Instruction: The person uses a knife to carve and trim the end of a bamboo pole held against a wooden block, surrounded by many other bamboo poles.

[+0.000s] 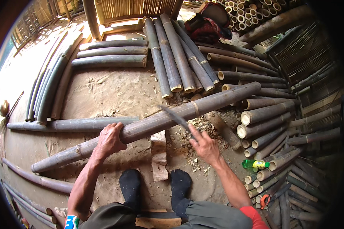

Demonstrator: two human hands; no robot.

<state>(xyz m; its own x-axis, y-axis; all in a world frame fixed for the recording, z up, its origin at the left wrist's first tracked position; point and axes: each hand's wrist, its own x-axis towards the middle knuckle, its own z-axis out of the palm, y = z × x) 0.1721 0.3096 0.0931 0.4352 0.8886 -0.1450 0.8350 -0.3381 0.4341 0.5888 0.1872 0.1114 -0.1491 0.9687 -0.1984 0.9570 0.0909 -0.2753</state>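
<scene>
A long, dark bamboo pole (156, 123) lies slantwise before me, its right end raised higher up the picture. My left hand (110, 139) is closed over the pole left of its middle, the thumb on the near side. In my right hand (205, 147) is a knife (175, 117) with a dark, slightly curved blade, its handle mostly hidden by my fingers. The blade crosses over the pole near a node; whether it touches the surface I cannot tell. Under the pole, between my feet, is a pale wooden block (159, 154).
Pale chips (198, 158) litter the ground beneath the knife. Cut bamboo lengths (262, 114) are stacked at right, with a green bottle (255, 164) and an orange-handled tool (264, 200) among them. More bamboo (111, 51) lies at the back and left. A dark red bag (208, 24) sits behind.
</scene>
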